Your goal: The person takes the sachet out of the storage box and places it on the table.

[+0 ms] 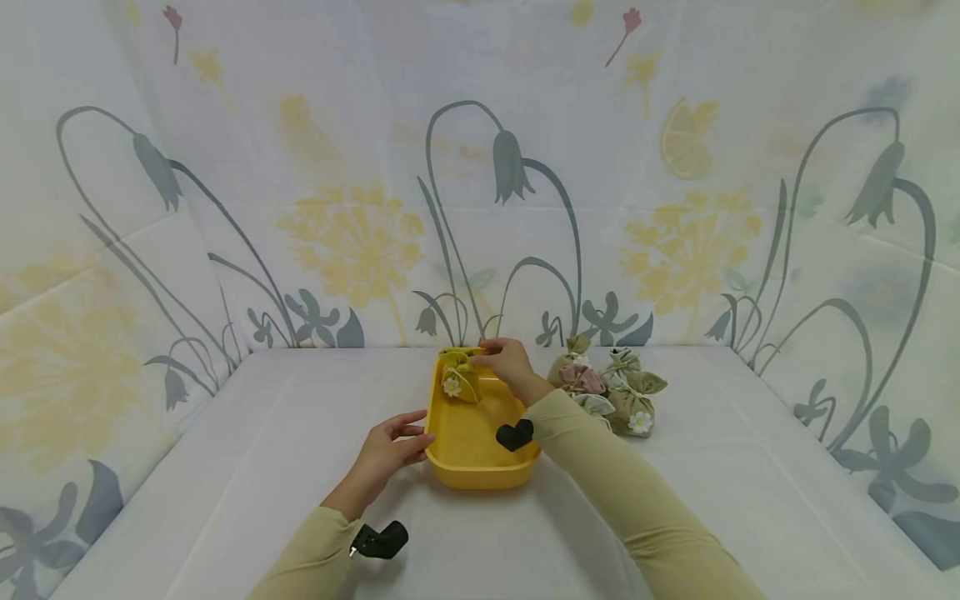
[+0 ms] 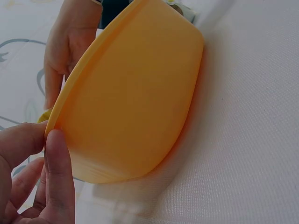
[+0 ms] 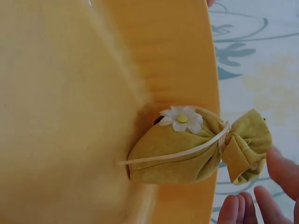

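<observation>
A yellow plastic tray (image 1: 468,433) with raised sides stands on the white-covered table. At its far left corner a small olive-yellow cloth sachet (image 3: 177,161) leans against the inner wall. It carries a white flower and a pale cord, and its gathered top reaches over the rim. My left hand (image 1: 388,454) pinches the tray's left rim between thumb and fingers. Beside the sachet's top is my right hand (image 1: 512,367), its fingers spread and fairly straight. In the right wrist view the thumb (image 3: 282,172) is right at the gathered cloth, while the other fingers stand apart from it.
Right of the tray, several more sachets sit in a cluster: a pink one (image 1: 582,379), a pale one (image 1: 594,405) and an olive one (image 1: 632,407) with a white flower among them. My right forearm passes close by them. A flower-printed cloth (image 1: 480,250) hangs behind the table.
</observation>
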Available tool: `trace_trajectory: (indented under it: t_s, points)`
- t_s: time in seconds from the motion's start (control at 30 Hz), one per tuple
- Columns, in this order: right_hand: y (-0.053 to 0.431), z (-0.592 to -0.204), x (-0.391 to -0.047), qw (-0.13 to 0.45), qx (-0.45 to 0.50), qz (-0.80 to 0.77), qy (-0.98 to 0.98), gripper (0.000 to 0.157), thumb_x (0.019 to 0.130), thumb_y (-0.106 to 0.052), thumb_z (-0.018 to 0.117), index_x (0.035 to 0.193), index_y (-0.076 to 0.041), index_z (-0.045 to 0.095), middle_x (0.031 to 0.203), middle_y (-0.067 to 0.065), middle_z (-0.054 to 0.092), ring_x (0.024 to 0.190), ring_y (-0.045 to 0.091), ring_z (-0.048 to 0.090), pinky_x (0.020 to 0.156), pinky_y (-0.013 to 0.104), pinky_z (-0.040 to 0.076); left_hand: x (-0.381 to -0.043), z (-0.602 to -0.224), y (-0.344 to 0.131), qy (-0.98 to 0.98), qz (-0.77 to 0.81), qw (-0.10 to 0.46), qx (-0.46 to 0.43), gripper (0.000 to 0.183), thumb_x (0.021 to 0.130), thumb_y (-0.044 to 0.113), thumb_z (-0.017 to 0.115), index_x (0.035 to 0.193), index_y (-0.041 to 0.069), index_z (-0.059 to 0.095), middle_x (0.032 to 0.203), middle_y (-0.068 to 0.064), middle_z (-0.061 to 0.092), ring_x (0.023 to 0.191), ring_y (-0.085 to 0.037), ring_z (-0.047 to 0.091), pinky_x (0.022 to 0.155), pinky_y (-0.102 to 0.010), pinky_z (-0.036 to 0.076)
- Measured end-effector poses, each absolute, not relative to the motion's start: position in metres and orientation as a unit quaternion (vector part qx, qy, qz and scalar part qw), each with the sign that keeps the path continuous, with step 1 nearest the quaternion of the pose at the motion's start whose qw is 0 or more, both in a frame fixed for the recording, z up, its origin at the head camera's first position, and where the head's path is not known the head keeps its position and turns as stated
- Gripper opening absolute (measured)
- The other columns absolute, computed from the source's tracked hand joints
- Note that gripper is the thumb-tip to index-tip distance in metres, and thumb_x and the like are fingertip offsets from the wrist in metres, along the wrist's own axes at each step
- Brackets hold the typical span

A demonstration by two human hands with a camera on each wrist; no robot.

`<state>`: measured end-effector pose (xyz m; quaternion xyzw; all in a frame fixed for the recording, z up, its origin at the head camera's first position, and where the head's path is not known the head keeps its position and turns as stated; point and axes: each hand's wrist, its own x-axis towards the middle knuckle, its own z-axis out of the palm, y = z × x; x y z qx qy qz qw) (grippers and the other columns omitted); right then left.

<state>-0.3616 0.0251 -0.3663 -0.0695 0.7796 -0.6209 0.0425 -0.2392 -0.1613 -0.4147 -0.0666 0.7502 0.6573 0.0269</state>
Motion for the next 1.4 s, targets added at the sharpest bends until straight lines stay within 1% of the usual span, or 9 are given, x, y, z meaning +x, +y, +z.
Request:
trace_trajectory:
  t_s: [0.17, 0.33, 0.47, 0.57, 0.73, 0.93, 1.13, 1.3, 1.4]
  points:
    - [0.021, -0.365, -0.36, 0.069, -0.092, -0.611, 0.784, 0.037, 0.084, -0.006, 0.069, 0.118, 0.004, 0.059, 0.114, 0.017, 0.057, 0.105, 0.029, 0.053, 0.094, 0.042, 0.045, -0.239, -0.414, -0.159, 0.751, 0.656, 0.027, -0.066, 0.044, 0.086, 0.009, 0.067, 0.128, 0.004, 0.054, 0.106, -0.014, 0.055, 0.08, -0.018, 0.063, 0.075, -0.03, 0.055]
    - [0.019, -0.365, -0.358, 0.072, -0.099, -0.572, 0.811, 0.029, 0.084, -0.009, 0.069, 0.111, 0.001, 0.064, 0.109, 0.013, 0.061, 0.1, 0.026, 0.055, 0.091, 0.039, 0.046, -0.24, -0.413, -0.158, 0.751, 0.657, 0.027, -0.062, 0.044, 0.086, 0.008, 0.066, 0.128, 0.003, 0.054, 0.106, -0.014, 0.056, 0.08, -0.018, 0.063, 0.074, -0.03, 0.055]
    - [0.02, -0.366, -0.357, 0.072, -0.106, -0.576, 0.807, 0.022, 0.086, -0.006, 0.065, 0.106, 0.004, 0.065, 0.104, 0.015, 0.062, 0.097, 0.028, 0.058, 0.09, 0.041, 0.047, -0.241, -0.413, -0.157, 0.75, 0.659, 0.028, -0.058, 0.044, 0.086, 0.008, 0.066, 0.128, 0.003, 0.053, 0.106, -0.014, 0.056, 0.08, -0.018, 0.063, 0.075, -0.03, 0.055]
    - [0.021, -0.366, -0.357, 0.077, -0.112, -0.584, 0.8, 0.02, 0.088, -0.002, 0.062, 0.106, 0.007, 0.064, 0.104, 0.017, 0.062, 0.096, 0.03, 0.059, 0.091, 0.043, 0.047, -0.241, -0.413, -0.156, 0.752, 0.656, 0.028, -0.057, 0.044, 0.086, 0.009, 0.067, 0.128, 0.003, 0.054, 0.106, -0.014, 0.056, 0.081, -0.018, 0.063, 0.074, -0.03, 0.055]
    - [0.026, -0.362, -0.357, 0.08, -0.108, -0.581, 0.803, 0.019, 0.089, -0.001, 0.061, 0.106, 0.007, 0.064, 0.106, 0.017, 0.06, 0.097, 0.031, 0.058, 0.09, 0.042, 0.048, -0.242, -0.413, -0.156, 0.752, 0.656, 0.026, -0.057, 0.044, 0.086, 0.008, 0.067, 0.128, 0.003, 0.054, 0.105, -0.014, 0.056, 0.081, -0.018, 0.063, 0.074, -0.03, 0.055]
    - [0.034, -0.355, -0.356, 0.09, -0.106, -0.574, 0.807, 0.019, 0.089, -0.003, 0.06, 0.106, 0.006, 0.064, 0.108, 0.015, 0.059, 0.096, 0.028, 0.059, 0.086, 0.038, 0.05, -0.243, -0.413, -0.156, 0.756, 0.652, 0.026, -0.061, 0.045, 0.086, 0.009, 0.067, 0.128, 0.004, 0.054, 0.106, -0.014, 0.056, 0.08, -0.018, 0.063, 0.074, -0.03, 0.055]
    - [0.038, -0.343, -0.336, 0.104, -0.139, -0.554, 0.814, 0.019, 0.091, -0.005, 0.058, 0.107, 0.003, 0.063, 0.104, 0.011, 0.061, 0.092, 0.023, 0.058, 0.084, 0.035, 0.05, -0.242, -0.416, -0.159, 0.759, 0.647, 0.032, -0.061, 0.047, 0.085, 0.011, 0.068, 0.129, 0.004, 0.053, 0.109, -0.014, 0.055, 0.082, -0.018, 0.063, 0.075, -0.03, 0.055]
    - [0.045, -0.335, -0.317, 0.106, -0.168, -0.573, 0.795, 0.018, 0.092, -0.004, 0.057, 0.107, 0.005, 0.061, 0.1, 0.011, 0.061, 0.09, 0.022, 0.058, 0.088, 0.041, 0.048, -0.241, -0.416, -0.161, 0.76, 0.647, 0.024, -0.06, 0.048, 0.084, 0.012, 0.07, 0.129, 0.004, 0.054, 0.108, -0.014, 0.056, 0.083, -0.018, 0.063, 0.074, -0.031, 0.055]
    - [0.053, -0.332, -0.306, 0.107, -0.183, -0.581, 0.786, 0.017, 0.092, -0.004, 0.056, 0.106, 0.006, 0.06, 0.097, 0.011, 0.061, 0.087, 0.02, 0.057, 0.088, 0.043, 0.048, -0.239, -0.416, -0.161, 0.758, 0.65, 0.023, -0.06, 0.048, 0.084, 0.012, 0.07, 0.128, 0.004, 0.054, 0.107, -0.014, 0.056, 0.083, -0.018, 0.063, 0.074, -0.031, 0.055]
